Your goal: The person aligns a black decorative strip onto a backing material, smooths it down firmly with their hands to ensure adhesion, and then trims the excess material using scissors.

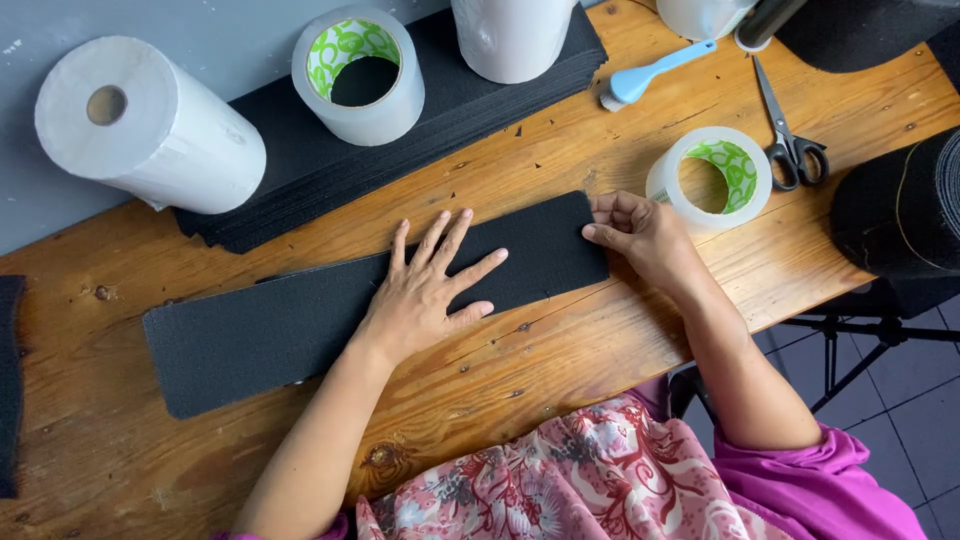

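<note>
**Both hands on the black strip**

Watching the head cam here. I see a long black strip (300, 325) lying flat on the wooden table (560, 370). My left hand (425, 290) is spread open, palm pressing down on the strip's middle. My right hand (640, 235) has its fingers curled, pinching the strip's right end. Just past that hand sits a tape roll (712, 175), then scissors (790, 140). Farther back: a stack of black sheets (300, 180), another tape roll (358, 75) on it, and a white paper roll (150, 125).

we are seeing a black strip (300, 320), clear tape roll (712, 175) showing green-and-white patterned core, a pale blue brush (645, 75), white paper roll (150, 125).
</note>
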